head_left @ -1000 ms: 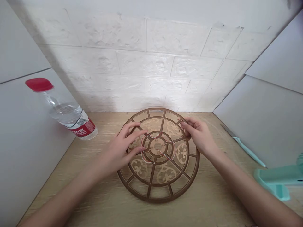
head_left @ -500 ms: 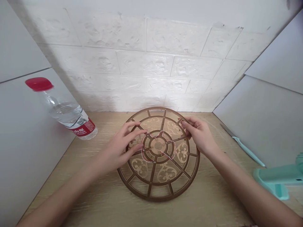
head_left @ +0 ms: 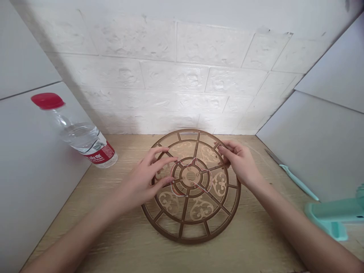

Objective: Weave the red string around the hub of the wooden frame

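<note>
Only small shifts show. Compared with 0.5 s ago, the round brown frame sits slightly farther right, carrying its pale wire along with it. The left hand's thumb has moved a little lower and nearer the hub, where 0.5 s ago its tip was drawn slightly back; the index fingertip sits marginally lower too.

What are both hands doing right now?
Left hand: partly open, over the round brown frame.
Right hand: closed, holding the frame's right side.
</note>
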### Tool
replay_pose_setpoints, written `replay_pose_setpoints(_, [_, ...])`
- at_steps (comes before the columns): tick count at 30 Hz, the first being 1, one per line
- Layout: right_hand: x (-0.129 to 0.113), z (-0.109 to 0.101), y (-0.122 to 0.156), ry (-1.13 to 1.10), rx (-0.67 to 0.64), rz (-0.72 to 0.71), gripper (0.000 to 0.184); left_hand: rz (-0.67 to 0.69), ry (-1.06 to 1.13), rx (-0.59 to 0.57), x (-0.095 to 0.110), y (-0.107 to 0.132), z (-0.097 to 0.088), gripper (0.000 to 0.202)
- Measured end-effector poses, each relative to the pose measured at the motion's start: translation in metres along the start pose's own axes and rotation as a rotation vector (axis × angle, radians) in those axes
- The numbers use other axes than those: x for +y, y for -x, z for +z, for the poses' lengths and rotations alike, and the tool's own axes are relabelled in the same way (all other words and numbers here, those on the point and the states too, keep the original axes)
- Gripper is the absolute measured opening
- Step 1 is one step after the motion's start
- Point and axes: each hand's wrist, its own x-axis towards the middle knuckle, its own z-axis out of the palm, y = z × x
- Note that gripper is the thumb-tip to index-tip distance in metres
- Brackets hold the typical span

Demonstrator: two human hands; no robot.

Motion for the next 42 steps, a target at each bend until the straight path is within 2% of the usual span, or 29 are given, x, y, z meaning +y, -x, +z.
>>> replay_pose_setpoints(11, [0.0,0.0013,0.0019,0.003,0.006,-0.016,0.024,-0.037,-0.027,0.082,0.0003,0.0018,0.0056,0.039])
replay_pose_setpoints(42, [-0.0093,0.0017,0.006,0.006,0.015,-0.005,0.024,-0.047,-0.028,0.012,0.0027,0.0052,0.0022,0.042])
